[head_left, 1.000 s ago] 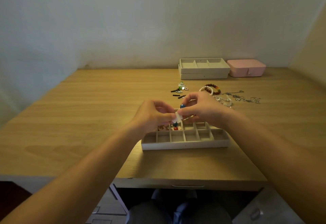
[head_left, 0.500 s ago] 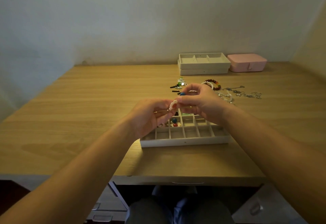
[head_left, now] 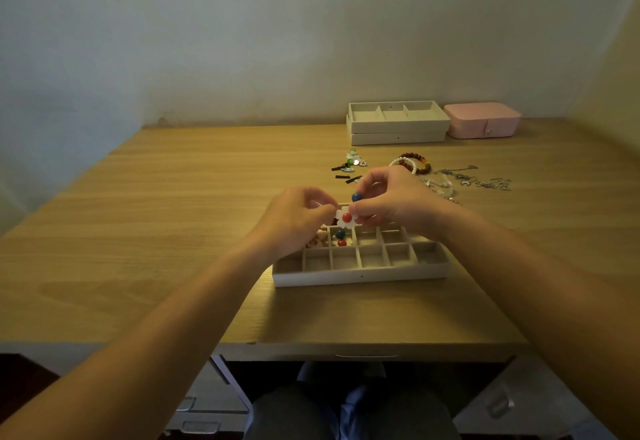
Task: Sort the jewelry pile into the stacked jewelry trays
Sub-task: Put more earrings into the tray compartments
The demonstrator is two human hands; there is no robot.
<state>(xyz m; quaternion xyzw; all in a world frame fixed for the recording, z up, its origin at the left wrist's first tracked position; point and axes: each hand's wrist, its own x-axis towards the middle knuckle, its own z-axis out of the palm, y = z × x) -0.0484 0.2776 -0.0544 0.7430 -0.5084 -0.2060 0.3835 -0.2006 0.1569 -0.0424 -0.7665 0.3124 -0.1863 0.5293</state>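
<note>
The left hand (head_left: 298, 220) and the right hand (head_left: 398, 204) met above the far rows of the compartment tray (head_left: 360, 277), which lay on the wooden surface (head_left: 180, 218) directly beneath them. Between them they held a white flower piece (head_left: 346, 218) with a red centre. The left fingers (head_left: 325, 209) were curled and pinched its left edge, and the right fingers (head_left: 367, 213) pinched its right edge. A blue bead (head_left: 356, 196) sat just above the flower, against the right fingertips; whether it was joined to the flower could not be told. Just below the fingers, a cell of the tray held a blue ball (head_left: 340, 233) and a red ball (head_left: 341, 242). The cell to the left, under the left hand, held some pale pieces too small to make out. The remaining jewelry lay beyond the fingers: a cluster of small earrings and black strips (head_left: 349, 166) just past the fingertips, beaded bracelets (head_left: 415, 162) behind the right hand, and thin silver chains (head_left: 478, 180) further right. Well beyond all this, by the wall, stood the stacked trays (head_left: 398, 136), with a pink box (head_left: 483, 124) just beside them on the right.
</note>
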